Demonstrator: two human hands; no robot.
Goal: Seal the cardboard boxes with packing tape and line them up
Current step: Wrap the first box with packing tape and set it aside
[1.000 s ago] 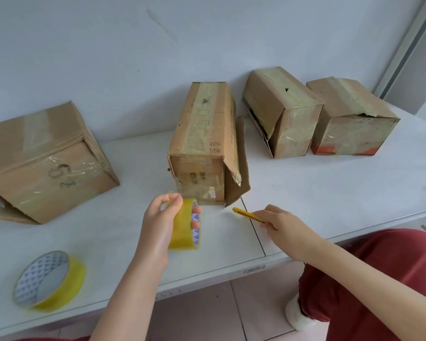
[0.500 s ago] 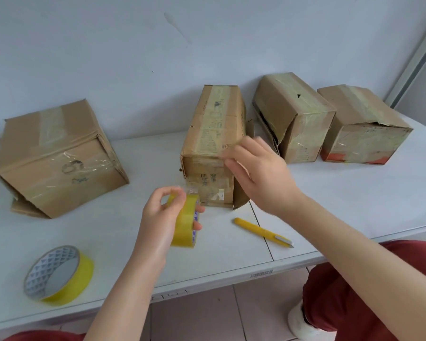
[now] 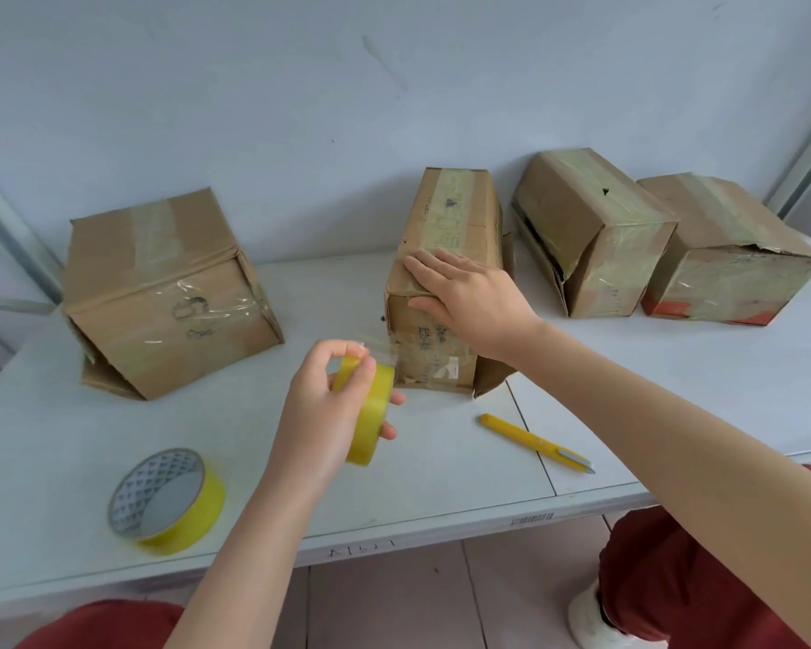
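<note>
Left hand point(image 3: 317, 405): holds the tape roll point(image 3: 373, 414) upright, fingers through the core, thumb and forefinger pinching the loose clear end at the top.
Right hand: the right hand point(image 3: 469, 297) has its fingers laid flat on the top front edge of the middle box point(image 3: 450, 213), thumb down on the front face, steadying it.
Middle box: stands end-on on the worktop point(image 3: 675, 391), side flap gaping at bottom right, just behind the tape roll.
Other boxes: left box point(image 3: 160, 292) well apart; two right boxes point(image 3: 591, 227) point(image 3: 731, 255) side by side by the wall.
Also there: spare tape roll point(image 3: 169, 498), yellow cutter point(image 3: 530, 440).
Handling: box looks light and dented, with soft, worn cardboard, so it will likely slide unless pressed from above. Tape is thin and sticky and may fold on itself, so keep it taut.
Hold: press near the edge, not mid-panel.
</note>
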